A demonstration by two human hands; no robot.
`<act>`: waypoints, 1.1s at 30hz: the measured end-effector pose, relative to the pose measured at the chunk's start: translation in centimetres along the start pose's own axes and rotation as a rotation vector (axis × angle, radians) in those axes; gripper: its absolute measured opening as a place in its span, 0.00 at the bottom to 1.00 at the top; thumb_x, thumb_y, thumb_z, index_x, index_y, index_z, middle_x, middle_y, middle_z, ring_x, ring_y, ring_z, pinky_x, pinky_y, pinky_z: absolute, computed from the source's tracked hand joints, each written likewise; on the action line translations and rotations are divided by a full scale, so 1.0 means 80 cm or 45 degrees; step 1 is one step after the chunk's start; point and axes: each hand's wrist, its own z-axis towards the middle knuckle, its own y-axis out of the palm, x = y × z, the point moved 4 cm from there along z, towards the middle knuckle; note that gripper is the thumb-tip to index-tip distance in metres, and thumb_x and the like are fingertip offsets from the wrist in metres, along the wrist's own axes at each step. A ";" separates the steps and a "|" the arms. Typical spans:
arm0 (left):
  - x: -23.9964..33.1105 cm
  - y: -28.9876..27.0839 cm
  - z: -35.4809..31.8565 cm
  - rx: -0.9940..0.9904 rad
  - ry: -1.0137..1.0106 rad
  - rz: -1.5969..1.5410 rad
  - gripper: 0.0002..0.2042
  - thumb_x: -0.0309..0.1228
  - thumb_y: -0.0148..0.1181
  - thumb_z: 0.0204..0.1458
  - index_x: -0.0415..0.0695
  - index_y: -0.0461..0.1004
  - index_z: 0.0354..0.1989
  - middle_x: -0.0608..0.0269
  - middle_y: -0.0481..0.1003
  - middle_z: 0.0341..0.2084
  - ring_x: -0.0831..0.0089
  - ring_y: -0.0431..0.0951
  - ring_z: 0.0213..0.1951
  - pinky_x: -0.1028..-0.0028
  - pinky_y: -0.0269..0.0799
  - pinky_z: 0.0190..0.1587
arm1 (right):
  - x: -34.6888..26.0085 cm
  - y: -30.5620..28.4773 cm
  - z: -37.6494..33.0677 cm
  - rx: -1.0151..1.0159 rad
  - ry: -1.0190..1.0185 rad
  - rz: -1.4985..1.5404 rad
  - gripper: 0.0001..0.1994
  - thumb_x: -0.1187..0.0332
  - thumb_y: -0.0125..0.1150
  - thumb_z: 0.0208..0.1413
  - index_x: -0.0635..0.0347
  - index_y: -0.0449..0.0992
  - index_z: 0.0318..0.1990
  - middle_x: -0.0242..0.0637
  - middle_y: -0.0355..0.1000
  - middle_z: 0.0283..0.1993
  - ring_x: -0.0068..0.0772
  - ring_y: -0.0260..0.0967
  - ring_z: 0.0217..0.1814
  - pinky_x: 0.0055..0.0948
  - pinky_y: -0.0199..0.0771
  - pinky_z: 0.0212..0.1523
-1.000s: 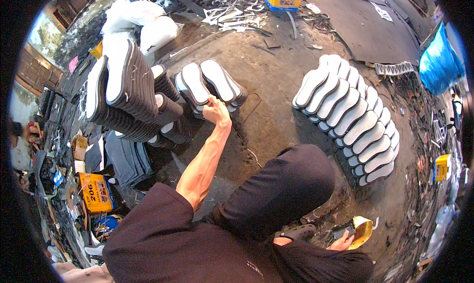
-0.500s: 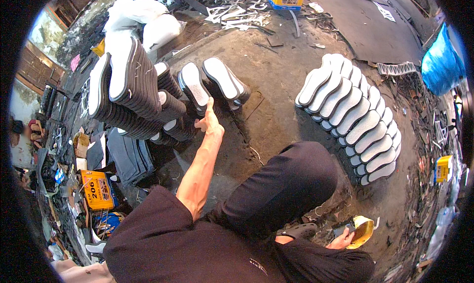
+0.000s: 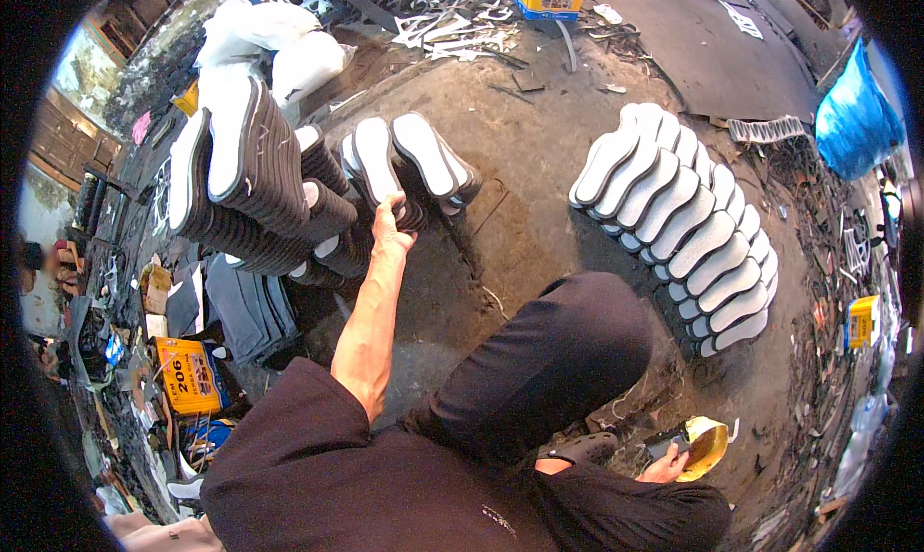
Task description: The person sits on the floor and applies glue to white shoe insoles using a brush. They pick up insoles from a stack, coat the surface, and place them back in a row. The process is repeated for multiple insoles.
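My left hand (image 3: 392, 227) is closed on the near end of a white-topped shoe sole (image 3: 374, 153), its thumb over the white face. That sole tops a short stack with dark edges. Right beside it leans another small stack of soles (image 3: 423, 154). Taller piles of dark-edged soles (image 3: 267, 157) stand to the left. At the lower right, my right hand (image 3: 664, 465) has its fingers bent round a dark flat piece (image 3: 661, 448). It sits against a yellow cut-open container (image 3: 707, 448), and I cannot tell what the dark piece is.
Overlapping rows of white-topped soles (image 3: 703, 239) curve across the floor at right. Yellow tins (image 3: 191, 374) stand left and at the back. White sacks (image 3: 303, 63), dark sheets (image 3: 252, 311) and a blue bag (image 3: 859, 119) lie around. White offcuts (image 3: 462, 32) litter the far floor.
My left hand has closed its fingers and thumb round the sole's near end, where a finger pointed before. The sole has shifted slightly. My right hand stays about the same.
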 end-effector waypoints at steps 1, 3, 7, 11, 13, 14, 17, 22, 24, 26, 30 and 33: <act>-0.001 0.007 -0.012 0.005 -0.015 -0.009 0.32 0.40 0.80 0.43 0.54 0.76 0.60 0.59 0.74 0.60 0.55 0.71 0.62 0.40 0.57 0.67 | 0.001 -0.004 0.003 0.010 -0.011 0.010 0.34 0.55 0.64 0.75 0.75 0.68 0.75 0.60 0.77 0.67 0.52 0.76 0.64 0.44 0.73 0.67; 0.008 0.013 -0.026 -0.003 -0.039 -0.081 0.33 0.40 0.74 0.41 0.54 0.75 0.61 0.58 0.74 0.61 0.54 0.71 0.63 0.38 0.54 0.69 | -0.001 -0.004 0.003 0.010 -0.016 0.014 0.33 0.56 0.64 0.75 0.75 0.69 0.75 0.60 0.77 0.66 0.51 0.76 0.64 0.44 0.73 0.67; 0.031 0.008 -0.048 0.140 -0.149 -0.217 0.31 0.41 0.67 0.42 0.53 0.76 0.60 0.57 0.74 0.61 0.53 0.71 0.65 0.38 0.55 0.70 | -0.011 0.005 -0.010 0.015 0.005 -0.016 0.32 0.56 0.64 0.75 0.75 0.69 0.74 0.60 0.77 0.66 0.50 0.77 0.64 0.44 0.74 0.66; 0.026 0.031 -0.078 0.074 -0.166 -0.351 0.30 0.40 0.66 0.44 0.52 0.76 0.60 0.57 0.75 0.61 0.54 0.73 0.63 0.37 0.56 0.70 | -0.008 -0.003 -0.001 -0.009 0.023 -0.044 0.34 0.55 0.65 0.75 0.76 0.68 0.75 0.61 0.76 0.68 0.52 0.76 0.66 0.44 0.73 0.68; 0.031 0.027 -0.080 -0.010 -0.116 -0.394 0.30 0.39 0.66 0.45 0.52 0.76 0.61 0.56 0.76 0.62 0.54 0.74 0.62 0.37 0.56 0.70 | -0.009 0.002 -0.006 -0.009 0.041 -0.067 0.35 0.55 0.65 0.75 0.77 0.67 0.76 0.62 0.74 0.71 0.53 0.75 0.68 0.44 0.72 0.70; 0.032 0.025 -0.081 -0.025 -0.100 -0.401 0.30 0.39 0.66 0.45 0.52 0.76 0.61 0.57 0.76 0.61 0.54 0.75 0.62 0.37 0.56 0.70 | -0.009 0.004 -0.008 -0.008 0.049 -0.079 0.36 0.55 0.65 0.75 0.77 0.66 0.76 0.63 0.73 0.72 0.54 0.75 0.70 0.44 0.72 0.71; 0.021 0.025 -0.087 -0.053 -0.092 -0.420 0.29 0.40 0.66 0.45 0.51 0.76 0.61 0.58 0.78 0.59 0.55 0.77 0.60 0.39 0.58 0.69 | -0.008 0.006 -0.008 0.061 0.034 -0.065 0.36 0.54 0.65 0.75 0.79 0.66 0.76 0.64 0.71 0.74 0.55 0.73 0.73 0.45 0.70 0.74; -0.015 0.007 -0.111 -0.077 -0.082 -0.412 0.27 0.41 0.65 0.45 0.51 0.78 0.57 0.60 0.80 0.55 0.58 0.79 0.57 0.42 0.61 0.66 | -0.010 0.003 -0.007 -0.007 0.038 -0.029 0.36 0.55 0.64 0.75 0.79 0.65 0.77 0.65 0.70 0.76 0.56 0.73 0.74 0.44 0.69 0.75; -0.024 -0.012 -0.131 -0.031 -0.068 -0.368 0.26 0.39 0.64 0.45 0.51 0.79 0.56 0.59 0.83 0.52 0.58 0.80 0.55 0.43 0.61 0.67 | -0.016 0.004 -0.010 -0.031 0.040 -0.024 0.36 0.56 0.64 0.75 0.80 0.64 0.77 0.66 0.70 0.76 0.56 0.72 0.74 0.44 0.69 0.75; -0.039 -0.034 -0.144 -0.087 -0.079 -0.441 0.24 0.38 0.64 0.43 0.51 0.79 0.53 0.62 0.82 0.53 0.58 0.79 0.57 0.46 0.62 0.68 | -0.019 0.007 -0.012 -0.032 0.039 -0.043 0.36 0.56 0.63 0.76 0.80 0.64 0.77 0.66 0.70 0.75 0.56 0.73 0.74 0.44 0.68 0.76; -0.076 -0.109 -0.187 -0.213 -0.076 -0.365 0.22 0.35 0.63 0.45 0.46 0.78 0.52 0.53 0.82 0.54 0.49 0.80 0.58 0.37 0.62 0.73 | -0.014 0.008 -0.011 -0.003 0.032 -0.022 0.35 0.57 0.63 0.76 0.80 0.64 0.77 0.65 0.71 0.75 0.56 0.72 0.74 0.44 0.68 0.76; -0.107 -0.169 -0.249 -0.248 -0.174 -0.212 0.18 0.32 0.62 0.43 0.46 0.78 0.46 0.55 0.83 0.55 0.49 0.79 0.61 0.37 0.63 0.73 | -0.019 0.002 -0.009 -0.019 0.025 -0.001 0.34 0.58 0.63 0.76 0.80 0.64 0.77 0.65 0.70 0.76 0.55 0.71 0.75 0.44 0.67 0.76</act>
